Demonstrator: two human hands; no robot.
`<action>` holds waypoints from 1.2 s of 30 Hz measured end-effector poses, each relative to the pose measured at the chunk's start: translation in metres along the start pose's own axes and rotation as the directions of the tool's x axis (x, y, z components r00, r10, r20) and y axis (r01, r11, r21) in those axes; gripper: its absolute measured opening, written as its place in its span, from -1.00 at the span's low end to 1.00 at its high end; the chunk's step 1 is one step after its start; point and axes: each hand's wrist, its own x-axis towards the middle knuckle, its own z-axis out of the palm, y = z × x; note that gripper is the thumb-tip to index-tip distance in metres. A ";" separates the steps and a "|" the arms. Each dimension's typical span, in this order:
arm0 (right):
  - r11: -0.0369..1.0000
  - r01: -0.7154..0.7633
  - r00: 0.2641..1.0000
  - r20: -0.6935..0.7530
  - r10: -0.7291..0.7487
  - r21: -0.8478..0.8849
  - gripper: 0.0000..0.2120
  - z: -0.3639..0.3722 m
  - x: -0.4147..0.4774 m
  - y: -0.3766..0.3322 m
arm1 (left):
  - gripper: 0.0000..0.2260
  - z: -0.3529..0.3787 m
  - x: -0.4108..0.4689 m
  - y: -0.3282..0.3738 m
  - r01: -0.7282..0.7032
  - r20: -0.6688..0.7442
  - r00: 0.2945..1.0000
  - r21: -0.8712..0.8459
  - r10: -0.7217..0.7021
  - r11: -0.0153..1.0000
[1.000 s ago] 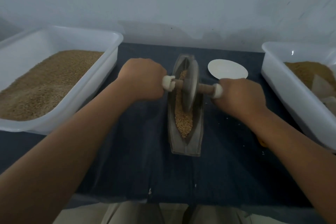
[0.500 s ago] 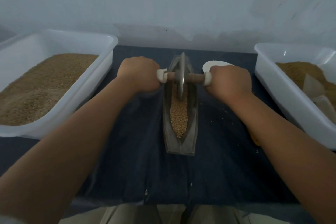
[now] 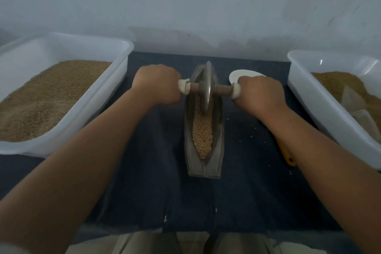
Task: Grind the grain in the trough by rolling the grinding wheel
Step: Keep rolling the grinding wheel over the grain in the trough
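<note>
A narrow boat-shaped metal trough [image 3: 218,134] lies lengthwise on the dark cloth, with tan grain [image 3: 202,132] filling its groove. The metal grinding wheel [image 3: 206,86] stands on edge in the far half of the trough, on a wooden axle [image 3: 222,89] with white end caps. My left hand [image 3: 157,85] grips the axle's left handle. My right hand [image 3: 260,94] grips the right handle. Both handles are hidden inside my fists.
A white plastic tub [image 3: 115,86] of fine brown grain stands at the left. Another white tub [image 3: 305,88] with grain and a paper piece stands at the right. A white round dish [image 3: 237,75] lies behind my right hand. A yellow tool [image 3: 285,154] lies under my right forearm.
The wheel rolled from the trough's middle toward the far end, and both hands went with it. In the last half second it has hardly moved.
</note>
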 end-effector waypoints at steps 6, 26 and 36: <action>0.997 0.040 0.991 0.126 -0.049 0.069 -0.68 -0.016 -0.042 0.005 | -0.85 -0.002 -0.036 -0.004 -0.109 0.008 0.994 -0.001 0.109 0.994; 0.992 0.047 0.992 0.110 -0.060 0.117 -0.66 -0.027 -0.065 0.003 | -0.81 0.002 -0.057 -0.006 -0.140 -0.056 0.988 0.074 0.145 0.987; 0.998 -0.042 0.999 0.001 0.042 0.047 -0.73 0.005 0.000 0.001 | -0.83 -0.004 0.015 -0.003 -0.025 0.025 0.999 0.011 0.024 1.000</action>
